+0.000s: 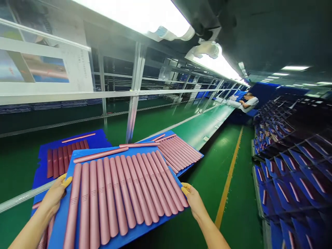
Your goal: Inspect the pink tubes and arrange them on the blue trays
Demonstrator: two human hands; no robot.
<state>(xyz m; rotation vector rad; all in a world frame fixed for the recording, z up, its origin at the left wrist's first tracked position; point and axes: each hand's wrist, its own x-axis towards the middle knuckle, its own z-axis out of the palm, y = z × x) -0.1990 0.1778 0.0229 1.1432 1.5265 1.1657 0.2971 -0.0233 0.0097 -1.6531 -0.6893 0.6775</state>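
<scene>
Between my hands a blue board (58,221) is held up, tilted toward me. Several pink metallic tubes (124,193) lie on it side by side, with one more pink tube (101,154) crosswise along its far edge. My left hand (55,193), yellow covers on its fingertips, pinches the board's left edge. At the right edge my right hand (192,197) grips it the same way. Behind it a second blue board (190,152) with pink tubes rests on the green bench. Another blue board (43,155) with tubes shows at left, partly hidden.
The long green bench (207,121) runs away under bright lamps, with a metal post (135,93) on its left. A rack (287,186) of blue boards with pink tubes stands at right, past a yellow floor line (229,176). A person (250,102) works at the far end.
</scene>
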